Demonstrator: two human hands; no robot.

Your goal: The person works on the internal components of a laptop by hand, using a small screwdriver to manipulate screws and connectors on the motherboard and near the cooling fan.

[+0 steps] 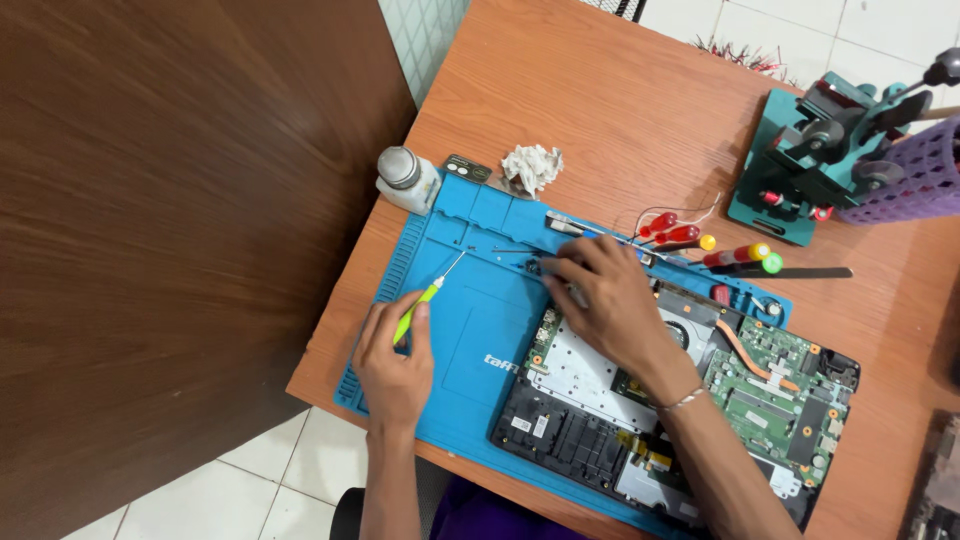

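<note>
My left hand (392, 358) grips a thin green-handled screwdriver (424, 298), its tip pointing up and right over the blue work mat (452, 330). My right hand (603, 300) rests on the top left corner of an opened laptop (770, 390) whose circuit board, fan and copper heat pipe are bare. Its fingertips touch a small dark part at the mat's tray edge; whether they pinch it I cannot tell. A thin bracelet circles my right wrist.
Red-handled screwdrivers (668, 230) and yellow and green-capped tools (745, 256) lie beyond the laptop. A white bottle (405, 178), a crumpled tissue (531, 166), a teal vise stand (820, 160) and a purple basket (915, 175) stand on the wooden table. A dark cabinet fills the left.
</note>
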